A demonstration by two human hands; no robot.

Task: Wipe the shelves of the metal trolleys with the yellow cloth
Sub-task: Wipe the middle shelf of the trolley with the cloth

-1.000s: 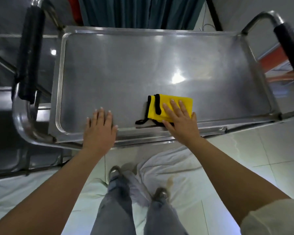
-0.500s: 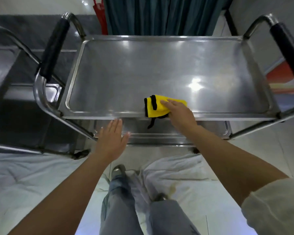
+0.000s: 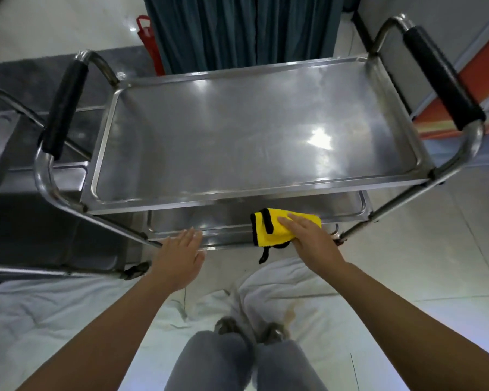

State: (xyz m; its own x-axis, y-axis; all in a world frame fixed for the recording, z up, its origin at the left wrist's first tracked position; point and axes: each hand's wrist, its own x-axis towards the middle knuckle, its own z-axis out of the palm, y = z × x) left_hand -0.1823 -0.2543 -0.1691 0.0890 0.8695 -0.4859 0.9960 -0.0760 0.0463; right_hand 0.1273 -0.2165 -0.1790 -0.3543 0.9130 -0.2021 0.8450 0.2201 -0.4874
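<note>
Trolleys: two were in view, one [image 3: 254,131] in the middle and a second [image 3: 26,176] partly seen at the left edge.
Shelves on the middle trolley: two showed, the top shelf [image 3: 251,142] and a lower shelf [image 3: 209,218] under its near edge.
Black-padded handles: two, one [image 3: 64,108] at the left end and one [image 3: 442,80] at the right end.
Cloths: one yellow cloth [image 3: 274,231] lay on the lower shelf's near edge.
Hands: two, left hand [image 3: 178,258] and right hand [image 3: 311,241].

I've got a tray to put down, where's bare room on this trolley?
The top shelf is bare between both black handles. The lower shelf's front edge is crowded: right hand presses the yellow cloth, left hand rests there.
</note>
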